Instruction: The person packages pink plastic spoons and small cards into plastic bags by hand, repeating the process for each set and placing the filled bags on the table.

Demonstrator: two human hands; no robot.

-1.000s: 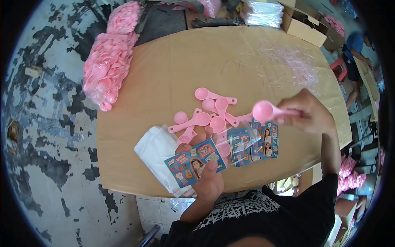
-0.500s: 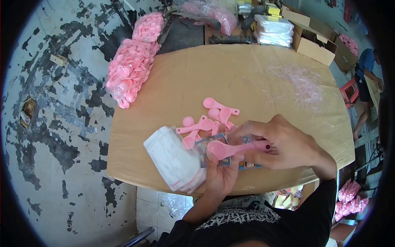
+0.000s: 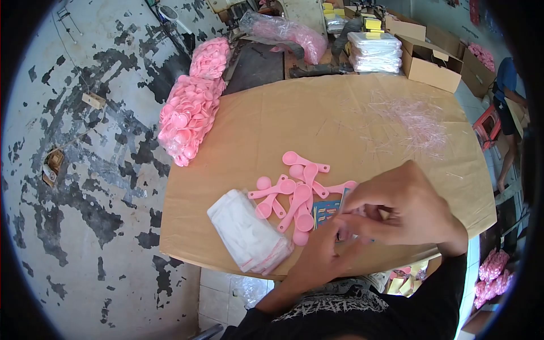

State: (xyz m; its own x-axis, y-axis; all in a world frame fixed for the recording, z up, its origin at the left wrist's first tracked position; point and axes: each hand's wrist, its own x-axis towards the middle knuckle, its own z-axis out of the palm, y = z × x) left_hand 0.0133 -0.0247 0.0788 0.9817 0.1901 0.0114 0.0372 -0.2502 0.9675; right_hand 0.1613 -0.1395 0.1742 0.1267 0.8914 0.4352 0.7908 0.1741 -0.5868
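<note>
Near the table's front edge, my left hand (image 3: 324, 253) and my right hand (image 3: 399, 211) meet with fingers bent together. Blur and the fingers hide what is between them. Under and behind the hands lies a printed blue card (image 3: 326, 211), partly covered. Several pink spoons (image 3: 300, 198) are piled just left of the hands, one spoon end showing beside the right hand. A stack of white clear-plastic bags (image 3: 243, 226) lies left of the spoons.
A large bag of pink spoons (image 3: 190, 116) rests at the table's left edge. Thin clear strips (image 3: 416, 124) are scattered at the back right. Wrapped packs (image 3: 375, 52) and an open cardboard box (image 3: 430, 68) stand behind. A person (image 3: 506, 107) is at far right.
The pink spoon held between my hands is no longer seen there; more spoons show in the pile. My hands have come together, and the view has shifted slightly.
</note>
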